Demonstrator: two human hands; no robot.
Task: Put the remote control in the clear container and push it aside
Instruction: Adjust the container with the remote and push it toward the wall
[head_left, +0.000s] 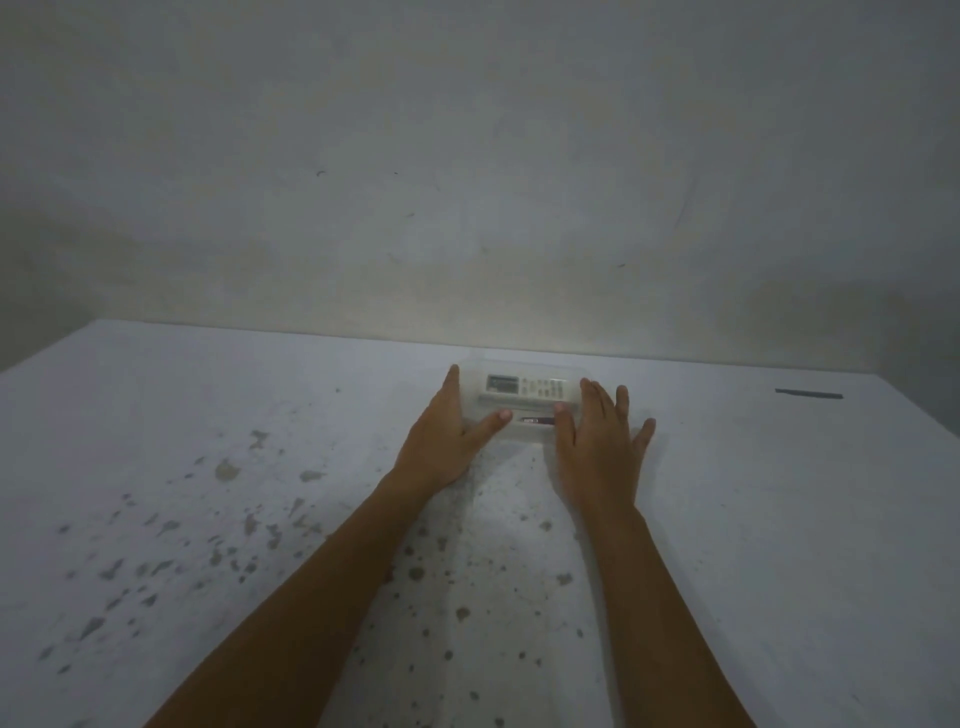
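Observation:
A white remote control (524, 387) with a small screen and rows of buttons lies lengthwise inside the clear container (519, 367), which sits at the far edge of the table close to the wall. My left hand (451, 434) lies flat against the container's left end, its thumb along the near wall. My right hand (597, 441) rests with spread fingers against the container's right near corner. A dark red label (535, 420) shows on the container's near side between my thumbs.
The white table top (208, 467) is worn, with grey chipped spots across its near half. A plain wall (467, 182) rises directly behind the container. A dark thin strip (809, 394) lies at the far right of the table.

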